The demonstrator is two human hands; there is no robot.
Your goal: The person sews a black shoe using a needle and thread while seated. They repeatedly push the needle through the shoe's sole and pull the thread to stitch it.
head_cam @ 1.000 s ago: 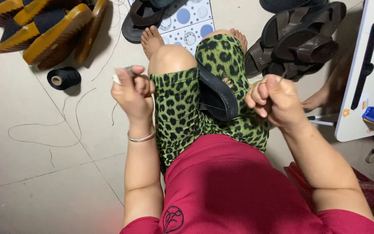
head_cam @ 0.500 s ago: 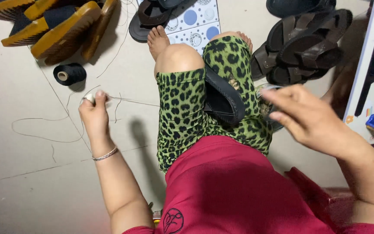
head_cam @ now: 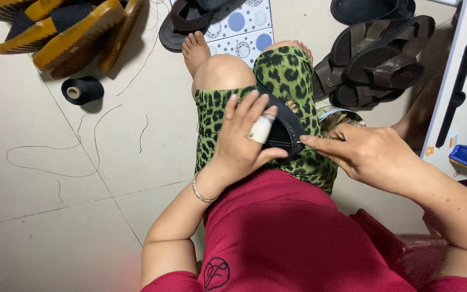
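The person sat with a black sandal (head_cam: 282, 127) on the lap, lying across the green spotted shorts (head_cam: 293, 70). The left hand (head_cam: 241, 138) lay flat on the sandal with its fingers spread apart — not gripping, just pressing down. One finger wore a white wrap (head_cam: 260, 128), and a thin bracelet (head_cam: 201, 192) sat on the wrist. The right hand (head_cam: 363, 154) was just beside the sandal's edge, with its fingers pinched together near a thin dark thread (head_cam: 277, 141) — it was too small to tell what they held. On the floor to the left, well apart from the hands, stood a spool of black thread (head_cam: 82, 90), with a loose thread (head_cam: 55, 162) curling near it. A pile of yellow soles (head_cam: 66, 32) lay at the top left, and brown sandals (head_cam: 379, 59) were stacked at the top right.
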